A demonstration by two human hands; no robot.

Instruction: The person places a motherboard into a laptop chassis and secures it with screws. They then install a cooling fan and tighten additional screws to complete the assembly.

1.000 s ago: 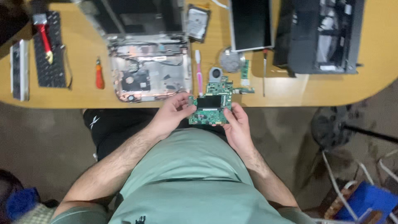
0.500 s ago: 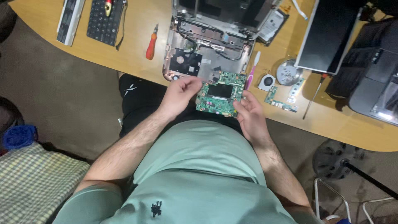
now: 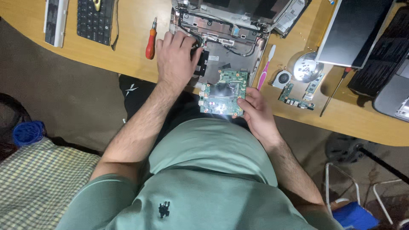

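— The right hand [image 3: 255, 111]: what does it hold?

— It grips the green circuit board [image 3: 223, 93] by its right edge, thumb on top and fingers curled beneath. The board sits tilted at the near edge of the wooden table [image 3: 128, 59], just in front of the opened laptop base [image 3: 226, 38].

— And the left hand [image 3: 175, 57]?

— It lies palm down on the left corner of the laptop base, fingers loosely bent and close together, the fingertips over the wiring. Whether it pinches anything cannot be told; a small black part [image 3: 203, 63] shows just beside the thumb.

— How do the arms lie?

— The left forearm reaches straight forward over the table edge; the right one bends in near the body, wrist cocked toward the board.

— What is nearby?

— A red-handled screwdriver [image 3: 151, 42] just left of the left hand, and a pink toothbrush [image 3: 265, 68] right of the board.
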